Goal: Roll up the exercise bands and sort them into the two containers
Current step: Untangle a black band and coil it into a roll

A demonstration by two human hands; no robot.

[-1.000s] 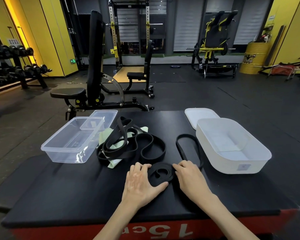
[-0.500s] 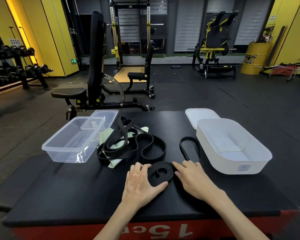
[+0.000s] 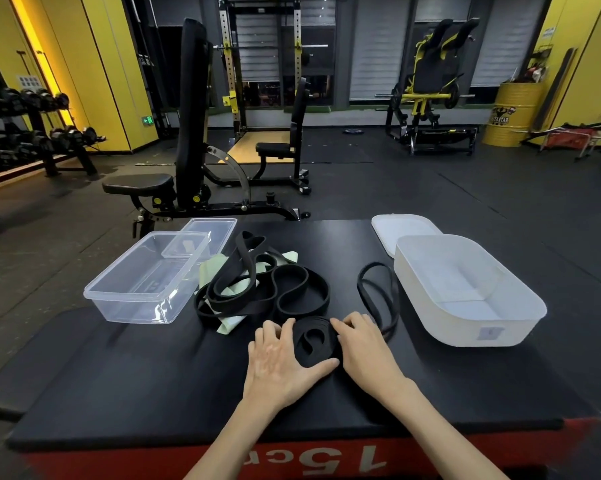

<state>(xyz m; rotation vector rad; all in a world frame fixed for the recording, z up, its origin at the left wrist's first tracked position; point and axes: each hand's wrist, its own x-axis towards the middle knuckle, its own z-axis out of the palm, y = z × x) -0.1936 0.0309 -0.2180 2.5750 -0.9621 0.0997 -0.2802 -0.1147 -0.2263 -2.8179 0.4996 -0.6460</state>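
A black exercise band (image 3: pixel 314 341) lies as a flat coil on the black platform top (image 3: pixel 153 375) near the front edge. My left hand (image 3: pixel 278 362) cups its left side, thumb under the near rim and fingers curled at the far rim. Pressing against the coil's right rim are the bent fingers of my right hand (image 3: pixel 361 344). The unrolled tail of this band (image 3: pixel 378 296) loops away toward the white container (image 3: pixel 465 334) on the right. A tangle of black bands (image 3: pixel 285 292) lies over a pale green band (image 3: pixel 209 271) beside the clear container (image 3: pixel 132 303) on the left.
A clear lid (image 3: pixel 219 226) lies behind the clear container, a white lid (image 3: pixel 403 230) behind the white one. Both containers hold nothing. The platform's red front edge (image 3: pixel 327 459) is just below my wrists. Gym benches and racks stand on the floor beyond.
My right hand's fingers have slid left onto the coil's rim and bent. The coil has turned slightly and the loose tail has shifted. My left hand stays cupped on the coil.
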